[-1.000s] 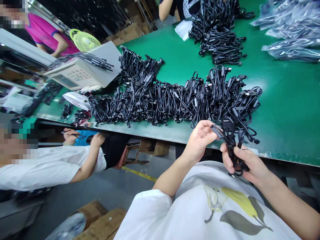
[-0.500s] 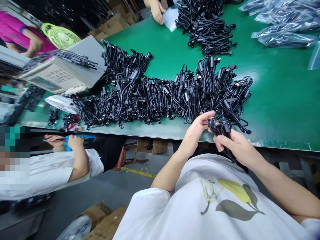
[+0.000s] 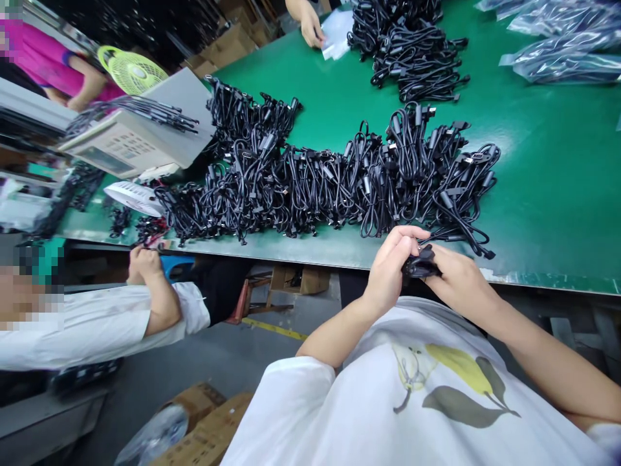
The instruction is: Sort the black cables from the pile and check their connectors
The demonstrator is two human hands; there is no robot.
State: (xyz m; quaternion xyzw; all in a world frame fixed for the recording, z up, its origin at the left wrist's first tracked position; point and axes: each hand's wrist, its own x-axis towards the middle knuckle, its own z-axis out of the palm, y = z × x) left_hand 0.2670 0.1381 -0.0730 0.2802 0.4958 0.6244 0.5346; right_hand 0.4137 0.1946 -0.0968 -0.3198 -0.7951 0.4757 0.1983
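Head view. My left grip (image 3: pixel 391 272) and right grip (image 3: pixel 458 281) meet at the near edge of the green bench (image 3: pixel 548 194). Both are closed around one small coiled black cable (image 3: pixel 420 265), with fingers curled over it so that only its middle shows between them. Just beyond, on the bench, lies a long row of cable bundles (image 3: pixel 315 188). A second heap (image 3: pixel 412 52) sits farther off, beside a co-worker's hand (image 3: pixel 310 26).
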